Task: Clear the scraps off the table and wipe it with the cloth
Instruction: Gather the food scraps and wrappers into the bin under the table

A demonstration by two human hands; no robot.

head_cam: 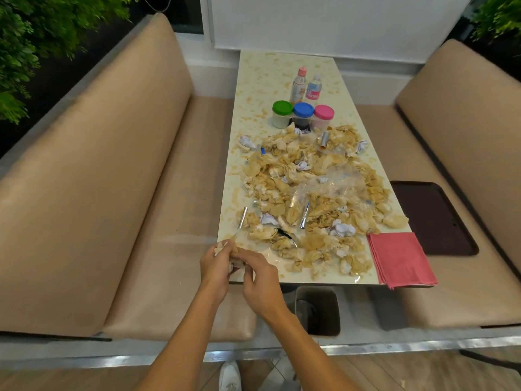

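The left hand (215,268) and right hand (260,279) pinch scraps (234,263) between curled fingers, up and left of the bin (317,311); the right hand is nearer to it.

A big pile of scraps (310,193) lies on the middle and near part of the counter (253,80). The cloth (400,259) lies on the near right corner. Three jars (303,115) stand in a row behind the pile, two bottles (306,86) behind them. A bin (317,309) sits on the floor below the near edge. A tray (431,218) lies on the right seat (465,136).
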